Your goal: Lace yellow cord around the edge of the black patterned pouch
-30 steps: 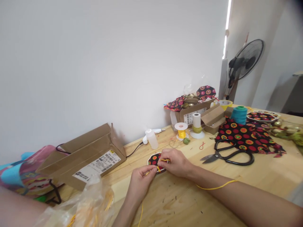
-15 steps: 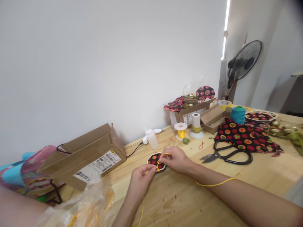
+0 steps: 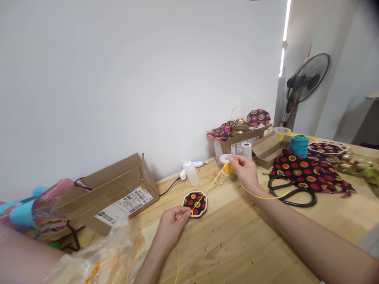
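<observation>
A small patterned fabric piece (image 3: pixel 199 201), black with red and yellow circles, lies on the wooden table (image 3: pixel 237 244). My left hand (image 3: pixel 172 227) pinches a yellow cord (image 3: pixel 211 184) at the near edge of that piece. The cord runs taut up and to the right to my right hand (image 3: pixel 245 170), which pinches its other part in front of a spool of yellow cord (image 3: pixel 227 165). A slack loop of the same cord hangs under my right wrist.
Black scissors (image 3: pixel 291 195) lie right of my right hand beside patterned cloth (image 3: pixel 308 173) and a teal thread cone (image 3: pixel 299 145). Behind stand a small white bottle (image 3: pixel 192 174), an open cardboard box (image 3: pixel 109 195), a box of fabric pieces (image 3: pixel 239 136) and a fan (image 3: pixel 309 79). A plastic bag (image 3: pixel 103 256) lies near left.
My right hand has drawn the yellow cord up and to the right, away from the fabric piece, pulling it taut. My left hand has stayed at the piece's near edge.
</observation>
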`<state>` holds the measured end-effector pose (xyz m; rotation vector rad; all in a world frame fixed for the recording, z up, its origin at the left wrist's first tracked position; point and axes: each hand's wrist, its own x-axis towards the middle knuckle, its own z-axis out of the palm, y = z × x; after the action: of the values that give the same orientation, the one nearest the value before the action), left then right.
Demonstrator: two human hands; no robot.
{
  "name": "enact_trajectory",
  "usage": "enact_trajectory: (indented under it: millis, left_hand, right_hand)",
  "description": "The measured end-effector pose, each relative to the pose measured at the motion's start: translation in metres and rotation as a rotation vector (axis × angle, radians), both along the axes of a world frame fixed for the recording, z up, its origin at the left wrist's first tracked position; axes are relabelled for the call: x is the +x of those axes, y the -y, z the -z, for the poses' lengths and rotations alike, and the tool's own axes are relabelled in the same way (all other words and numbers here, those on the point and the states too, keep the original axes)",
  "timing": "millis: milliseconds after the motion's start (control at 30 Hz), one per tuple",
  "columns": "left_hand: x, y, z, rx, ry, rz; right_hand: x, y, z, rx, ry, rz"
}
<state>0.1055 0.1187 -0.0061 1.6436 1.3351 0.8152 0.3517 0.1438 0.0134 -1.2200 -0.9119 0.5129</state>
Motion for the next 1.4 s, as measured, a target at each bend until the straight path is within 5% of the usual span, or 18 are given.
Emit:
enact_trajectory:
  millis: [100,167,333,467,733,967,1200,1400]
  left_hand:
    - [0.001,0.001,0.0,-0.003,0.007,0.008]
    - [0.002,0.002,0.001,-0.007,0.017,0.019]
    - [0.004,0.002,0.001,0.0,0.038,0.043]
    - [0.01,0.006,0.0,0.032,0.029,0.053]
    - [0.025,0.013,-0.002,0.009,0.008,0.023]
    - [0.024,0.014,0.001,-0.001,0.012,0.03]
    - [0.028,0.017,0.002,0.021,-0.012,0.067]
    - [0.029,0.017,0.004,-0.045,0.072,0.065]
  right_hand:
    - [-0.001,0.006,-0.005,0.105,0.017,0.215]
    - [-0.013,0.013,-0.004,0.214,0.237,0.189]
    - [-0.055,0.028,0.013,0.279,0.948,-0.507]
    - [-0.062,0.026,0.021,0.231,1.048,-0.626]
    - [-0.053,0.025,0.016,0.089,0.98,-0.55]
    - [-0.046,0.02,0.018,-0.28,0.746,-0.495]
    - [-0.048,0.028,0.011,-0.425,-0.129,-1.062]
    - [-0.057,0.034,0.011,-0.398,0.016,-1.194]
